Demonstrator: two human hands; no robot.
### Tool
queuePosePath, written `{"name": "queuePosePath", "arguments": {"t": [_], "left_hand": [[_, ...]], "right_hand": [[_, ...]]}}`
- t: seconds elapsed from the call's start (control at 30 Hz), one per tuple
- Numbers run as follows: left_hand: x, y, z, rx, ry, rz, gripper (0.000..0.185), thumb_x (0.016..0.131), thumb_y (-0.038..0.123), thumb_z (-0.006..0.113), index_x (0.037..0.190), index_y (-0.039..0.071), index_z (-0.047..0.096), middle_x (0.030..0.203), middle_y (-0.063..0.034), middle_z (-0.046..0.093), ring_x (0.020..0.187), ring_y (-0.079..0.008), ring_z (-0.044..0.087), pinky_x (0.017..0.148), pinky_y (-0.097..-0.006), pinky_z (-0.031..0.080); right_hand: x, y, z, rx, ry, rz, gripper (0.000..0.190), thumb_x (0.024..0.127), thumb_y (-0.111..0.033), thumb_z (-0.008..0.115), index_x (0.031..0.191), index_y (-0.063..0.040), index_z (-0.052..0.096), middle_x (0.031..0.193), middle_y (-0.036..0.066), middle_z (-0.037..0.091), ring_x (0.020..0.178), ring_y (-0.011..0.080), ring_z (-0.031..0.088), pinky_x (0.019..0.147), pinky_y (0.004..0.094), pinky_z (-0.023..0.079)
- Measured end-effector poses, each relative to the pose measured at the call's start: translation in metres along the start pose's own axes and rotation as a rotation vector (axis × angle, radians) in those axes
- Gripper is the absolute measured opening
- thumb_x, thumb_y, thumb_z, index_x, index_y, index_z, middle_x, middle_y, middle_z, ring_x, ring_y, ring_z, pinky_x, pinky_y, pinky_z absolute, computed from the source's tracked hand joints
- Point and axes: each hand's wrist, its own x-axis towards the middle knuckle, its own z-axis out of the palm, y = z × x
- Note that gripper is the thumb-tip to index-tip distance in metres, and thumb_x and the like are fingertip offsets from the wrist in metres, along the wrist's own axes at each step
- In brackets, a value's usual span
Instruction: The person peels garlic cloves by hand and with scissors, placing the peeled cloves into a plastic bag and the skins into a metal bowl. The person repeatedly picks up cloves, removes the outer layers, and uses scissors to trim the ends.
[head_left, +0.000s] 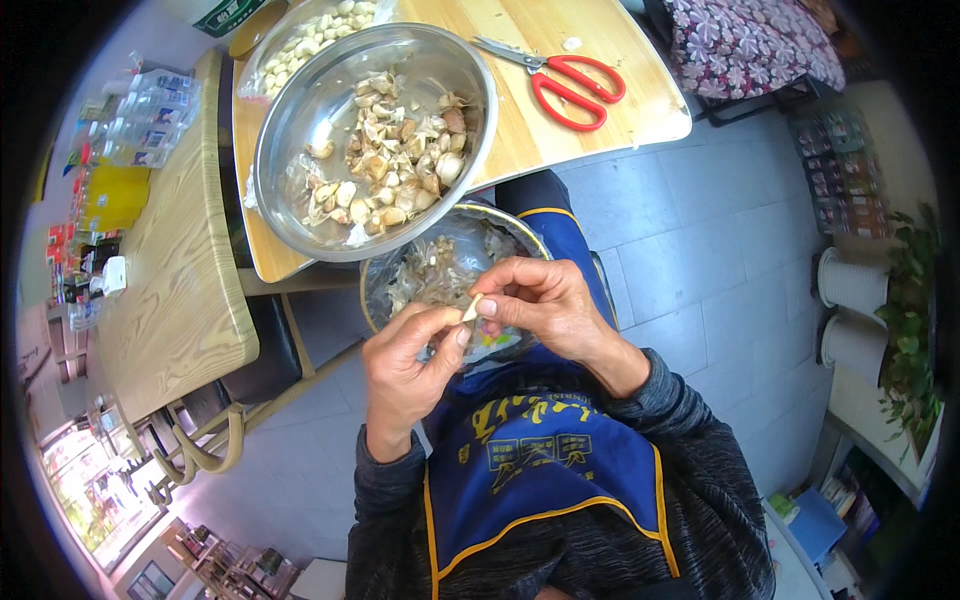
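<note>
Between the fingertips of my left hand (412, 360) and my right hand (551, 304) is a small pale garlic clove (472, 309), pinched from both sides. Both hands are above a lined waste bin (363, 289), which holds papery garlic skins (420, 274). Beyond it, a wide stainless steel bowl (289, 225) rests on the wooden table and overhangs its near edge. Loose unpeeled garlic cloves (409, 150) are heaped inside the bowl. Behind the bowl lies a clear plastic bag holding peeled garlic cloves (307, 46).
Red-handled scissors (574, 86) lie open on the wooden table (517, 142), right of the bowl. A second wood-grain table (176, 300) stands at left, with bottles (154, 112) along its far side. A chair with a flowered cover (750, 45) is at upper right, potted plants (911, 322) below it.
</note>
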Motion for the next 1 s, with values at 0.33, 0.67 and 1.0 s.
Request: {"name": "queuePosePath", "arguments": {"t": [0.33,0.67,1.0], "left_hand": [[-0.001,-0.001,0.005,0.128,0.054,0.042,0.019,0.08,-0.011,0.075,0.093,0.002,0.073,0.072,-0.0062,0.06,0.057,-0.0147,0.057,0.053,-0.0298,0.045],[-0.001,-0.001,0.007,0.096,0.02,0.038,0.014,0.078,-0.01,0.072,0.086,0.001,0.07,0.068,-0.0065,0.056,0.055,-0.0165,0.055,0.052,-0.0328,0.044],[-0.004,-0.008,0.017,0.199,0.106,0.105,0.015,0.077,-0.009,0.074,0.089,0.001,0.07,0.069,-0.0072,0.056,0.056,-0.0193,0.057,0.053,-0.0338,0.047]], "right_hand": [[0.0,0.002,0.006,-0.091,-0.024,-0.016,0.015,0.102,-0.002,0.073,0.114,0.004,0.076,0.095,0.006,0.075,0.078,0.0096,0.069,0.069,0.0251,0.057],[0.0,0.003,0.002,-0.158,-0.097,-0.028,0.018,0.101,0.003,0.07,0.118,0.007,0.076,0.107,0.01,0.072,0.084,0.0129,0.072,0.073,0.0261,0.06],[0.003,0.001,0.004,-0.368,-0.143,-0.251,0.023,0.097,0.002,0.076,0.12,0.004,0.077,0.104,0.009,0.072,0.089,0.0132,0.071,0.08,0.0271,0.061]]}}
